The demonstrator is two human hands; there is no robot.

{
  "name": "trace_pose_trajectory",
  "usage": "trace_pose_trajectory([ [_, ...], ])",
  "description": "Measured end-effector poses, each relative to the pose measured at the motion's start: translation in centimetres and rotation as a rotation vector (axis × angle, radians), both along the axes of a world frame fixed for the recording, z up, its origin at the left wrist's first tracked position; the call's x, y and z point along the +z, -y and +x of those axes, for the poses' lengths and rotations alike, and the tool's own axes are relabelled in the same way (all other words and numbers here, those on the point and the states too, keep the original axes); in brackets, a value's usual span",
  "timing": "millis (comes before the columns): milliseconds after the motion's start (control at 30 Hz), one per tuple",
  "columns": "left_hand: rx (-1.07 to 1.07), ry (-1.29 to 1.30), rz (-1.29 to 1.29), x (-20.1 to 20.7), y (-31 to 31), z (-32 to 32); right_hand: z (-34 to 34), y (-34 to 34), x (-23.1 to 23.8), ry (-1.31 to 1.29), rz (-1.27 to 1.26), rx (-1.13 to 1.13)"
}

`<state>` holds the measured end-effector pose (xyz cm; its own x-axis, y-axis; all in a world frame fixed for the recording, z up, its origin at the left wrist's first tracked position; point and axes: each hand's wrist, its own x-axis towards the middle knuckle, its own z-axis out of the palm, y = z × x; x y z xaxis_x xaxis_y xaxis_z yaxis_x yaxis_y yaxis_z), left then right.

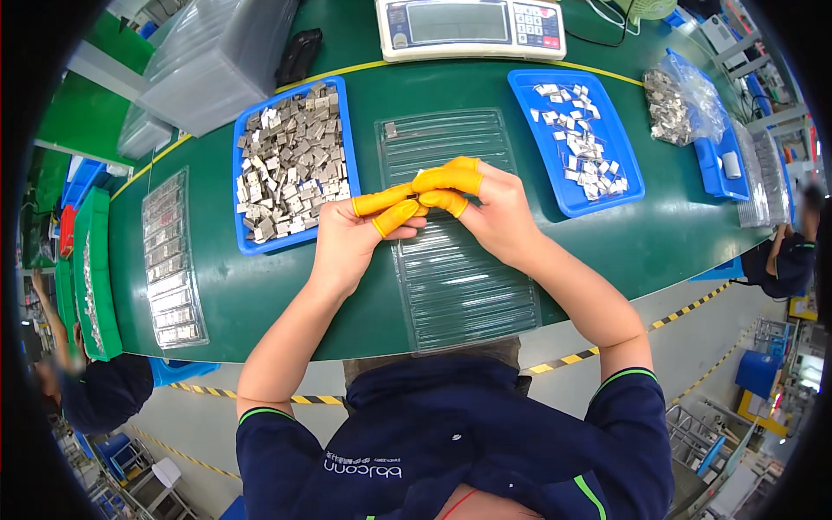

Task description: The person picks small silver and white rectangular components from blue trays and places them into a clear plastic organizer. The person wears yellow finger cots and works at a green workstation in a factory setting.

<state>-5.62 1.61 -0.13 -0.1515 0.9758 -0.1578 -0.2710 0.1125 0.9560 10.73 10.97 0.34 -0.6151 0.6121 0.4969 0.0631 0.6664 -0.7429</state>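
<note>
My left hand [347,238] and my right hand [498,208] meet over the clear ribbed plastic tray [468,299], with yellow finger cots on thumbs and fingers. Both are closed in a pinch around one tiny spot, where a dark bit shows between the fingertips; the rest of it is covered. One small metal part [391,130] lies in the tray's far left slot. Left of my hands is a blue tray [350,139] heaped with silvery metal parts [290,165]. To the right, another blue tray [614,130] holds small white pieces with thin wires [594,165].
At the back stands a digital scale [472,26]. A filled clear tray [173,260] lies at left, near stacked plastic trays [217,61] and a green bin [97,277]. Bagged parts [672,104] and a blue box [712,169] sit at right. Co-workers appear at both sides.
</note>
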Motion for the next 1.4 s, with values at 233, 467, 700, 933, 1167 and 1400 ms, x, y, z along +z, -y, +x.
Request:
trace_pose_trajectory([
  [233,0.050,-0.005,-0.027,0.0,0.0,0.3,0.0,0.6,-0.7,-0.002,0.009,-0.041],
  [467,0.169,0.069,0.018,0.1,-0.4,0.4,-0.2,0.5,0.4,-0.201,-0.281,-0.276],
  [700,0.185,0.036,0.039,-0.6,-0.1,0.6,0.3,0.5,-0.3,-0.125,-0.627,-0.093],
  [933,0.194,0.006,0.021,-0.6,0.1,0.7,0.5,0.6,0.1,0.053,-0.589,-0.079],
  [1167,0.112,-0.058,-0.007,-0.4,0.1,0.5,1.0,-0.3,1.0,0.110,-0.815,0.073],
  [1400,-0.012,0.065,-0.017,-0.4,0.3,-0.3,1.2,-0.6,0.3,0.048,-0.929,0.250],
])
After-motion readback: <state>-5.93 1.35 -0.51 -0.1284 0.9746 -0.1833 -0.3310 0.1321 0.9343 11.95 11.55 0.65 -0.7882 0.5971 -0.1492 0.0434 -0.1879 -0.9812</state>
